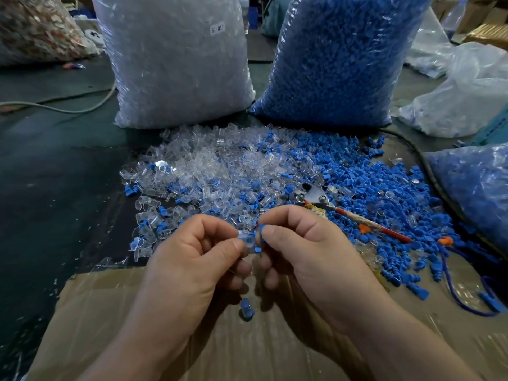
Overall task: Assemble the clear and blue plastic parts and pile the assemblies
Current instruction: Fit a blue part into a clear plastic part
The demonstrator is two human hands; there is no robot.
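— Hands, up close?
— Pinching clear part (pixel 243 234) in left hand (pixel 192 251), blue part (pixel 261 232) in right hand (pixel 299 248), pressed together just above cardboard (pixel 110 312).
— Done so far?
— Only one finished assembly (pixel 246 309) lying on cardboard; no pile yet.
— Left?
— Nearly everything, judging by loose heap (pixel 247 171) at cardboard's far edge.

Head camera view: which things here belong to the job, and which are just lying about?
In the job: clear part in left hand, blue part in right hand, loose clear parts, loose blue parts, finished assembly on cardboard.
Lying about: red-handled tool, grey cable, blue cord.
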